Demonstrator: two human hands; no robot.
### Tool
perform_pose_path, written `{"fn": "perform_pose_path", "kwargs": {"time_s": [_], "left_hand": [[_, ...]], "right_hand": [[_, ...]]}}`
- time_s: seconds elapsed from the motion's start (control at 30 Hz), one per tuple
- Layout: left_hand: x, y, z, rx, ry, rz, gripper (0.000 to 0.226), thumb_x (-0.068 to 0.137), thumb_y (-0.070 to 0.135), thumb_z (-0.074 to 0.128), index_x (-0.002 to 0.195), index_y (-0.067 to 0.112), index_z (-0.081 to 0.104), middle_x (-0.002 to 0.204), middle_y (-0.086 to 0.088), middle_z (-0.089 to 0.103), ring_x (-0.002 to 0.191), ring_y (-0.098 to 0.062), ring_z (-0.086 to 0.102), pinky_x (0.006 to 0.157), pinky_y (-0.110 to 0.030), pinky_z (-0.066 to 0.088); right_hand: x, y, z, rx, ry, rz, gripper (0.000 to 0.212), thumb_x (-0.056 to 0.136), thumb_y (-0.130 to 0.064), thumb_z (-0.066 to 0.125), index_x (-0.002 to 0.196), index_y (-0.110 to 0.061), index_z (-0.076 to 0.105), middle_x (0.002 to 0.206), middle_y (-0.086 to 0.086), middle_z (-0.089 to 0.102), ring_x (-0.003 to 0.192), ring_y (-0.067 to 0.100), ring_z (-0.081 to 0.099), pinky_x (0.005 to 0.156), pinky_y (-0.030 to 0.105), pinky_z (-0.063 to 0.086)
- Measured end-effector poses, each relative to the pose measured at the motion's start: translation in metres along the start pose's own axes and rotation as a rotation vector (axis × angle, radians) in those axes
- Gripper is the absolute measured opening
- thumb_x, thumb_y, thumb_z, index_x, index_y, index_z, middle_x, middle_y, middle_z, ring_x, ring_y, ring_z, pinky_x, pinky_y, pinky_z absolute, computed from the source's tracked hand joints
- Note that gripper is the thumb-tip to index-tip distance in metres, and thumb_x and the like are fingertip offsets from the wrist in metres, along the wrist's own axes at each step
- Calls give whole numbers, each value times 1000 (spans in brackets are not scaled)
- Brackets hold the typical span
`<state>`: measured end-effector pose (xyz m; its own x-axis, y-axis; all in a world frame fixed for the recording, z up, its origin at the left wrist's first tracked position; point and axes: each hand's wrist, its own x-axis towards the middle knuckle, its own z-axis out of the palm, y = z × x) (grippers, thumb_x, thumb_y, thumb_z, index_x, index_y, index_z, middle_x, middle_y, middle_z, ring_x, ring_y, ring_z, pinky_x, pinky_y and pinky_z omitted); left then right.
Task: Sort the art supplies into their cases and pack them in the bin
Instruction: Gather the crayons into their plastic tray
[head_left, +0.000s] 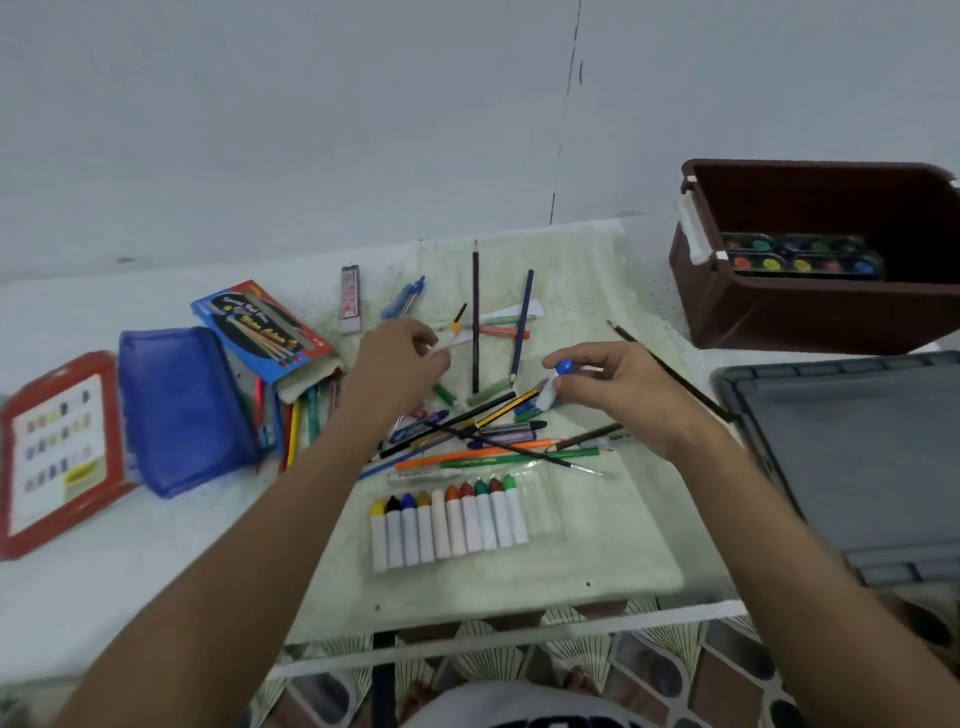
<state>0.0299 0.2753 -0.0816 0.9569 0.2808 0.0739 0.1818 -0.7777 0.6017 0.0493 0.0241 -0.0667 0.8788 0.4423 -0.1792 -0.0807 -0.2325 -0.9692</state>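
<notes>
Holding a blue-tipped crayon (558, 382) pinched in the right hand (618, 395); left hand (400, 358) curled on a yellow-tipped one (451, 335), both over the towel (597, 545). Light, stiff, waxy, probably snappable; best pinched mid-barrel on the white wrap, not the tip. Belong, by the look of it, in the sleeve (457, 525) at 6 o'clock, with open slots at its right end. Loose pencils (498, 457) and brushes crisscrossed between hands and sleeve, likely to roll if brushed. Table edge (467, 654) close at 6 o'clock, so keep low and centred. Bin (789, 317) at 2 o'clock, paint set (802, 257) already inside, room beside it. Pouch (182, 410), box (260, 332) and red case (57, 452) crowding 9 o'clock; grey lid (857, 457) at 3.
</notes>
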Motion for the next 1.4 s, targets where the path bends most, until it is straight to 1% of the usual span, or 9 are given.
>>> {"fn": "perform_pose_path", "kwargs": {"time_s": [0.17, 0.33, 0.47, 0.57, 0.63, 0.8, 0.97, 1.17, 1.4], "left_hand": [[-63, -1, -9, -27, 15, -125, 18, 83, 27, 67, 94, 14, 72, 66, 9, 60, 60, 0, 53, 51, -14, 36], [-124, 18, -10, -125, -82, -111, 22, 84, 31, 69, 104, 21, 69, 72, 2, 64, 65, -10, 60, 60, -24, 51], [-156, 33, 8, -183, -172, -97, 25, 82, 34, 71, 106, 29, 66, 71, 4, 67, 64, -5, 61, 56, -17, 46], [-162, 39, 20, -196, -198, -97, 22, 82, 35, 69, 102, 27, 68, 70, 4, 66, 59, -7, 59, 51, -17, 44], [-162, 41, 25, -200, -204, -105, 21, 83, 37, 67, 100, 24, 70, 66, 7, 64, 55, -4, 56, 47, -14, 39], [-157, 49, 35, -133, -156, -89, 28, 85, 39, 63, 104, 19, 70, 67, 11, 60, 61, -2, 55, 56, -18, 40], [-163, 47, 42, -113, -82, -58, 31, 88, 44, 61, 104, 19, 69, 69, 9, 60, 66, -3, 55, 60, -20, 41], [-162, 40, 36, -42, -173, 46, 31, 91, 35, 60, 120, 25, 65, 83, 1, 62, 80, -11, 55, 78, -32, 48], [-157, 39, 40, 111, -251, 100, 32, 92, 38, 59, 122, 28, 64, 96, -3, 49, 87, -16, 50, 74, -32, 46]], "right_hand": [[-30, 7, 21, -2, -63, 62, 23, 84, -4, 70, 107, -9, 71, 88, 4, 69, 72, 15, 67, 71, 24, 53], [-55, 20, 38, -221, -27, 67, 27, 80, -9, 76, 106, -8, 70, 78, 7, 67, 65, 12, 62, 70, 31, 56], [-67, 28, 45, -390, 80, 49, 16, 76, -17, 81, 87, -15, 69, 78, 4, 69, 61, 11, 62, 61, 24, 54], [-68, 32, 47, -482, 120, 3, 13, 75, -18, 81, 79, -15, 69, 73, 1, 67, 60, 7, 60, 56, 13, 45], [-68, 33, 49, -523, 132, -23, 12, 77, -18, 79, 84, -11, 72, 74, 0, 66, 61, 3, 56, 53, 7, 39], [-68, 34, 52, -550, 129, -70, 16, 82, -19, 75, 93, -8, 75, 74, 3, 68, 61, 6, 56, 53, 9, 41], [-73, 38, 43, -553, 100, -101, 20, 87, -23, 70, 104, -16, 75, 94, -3, 72, 76, 3, 61, 62, 3, 42], [-77, 45, 33, -540, -54, -59, 29, 86, -27, 72, 114, -21, 70, 76, -8, 63, 57, 3, 52, 55, 13, 42], [-72, 45, 35, -639, -100, -83, 33, 86, -23, 71, 119, -19, 68, 79, -2, 57, 60, 4, 50, 54, 11, 39]]}}
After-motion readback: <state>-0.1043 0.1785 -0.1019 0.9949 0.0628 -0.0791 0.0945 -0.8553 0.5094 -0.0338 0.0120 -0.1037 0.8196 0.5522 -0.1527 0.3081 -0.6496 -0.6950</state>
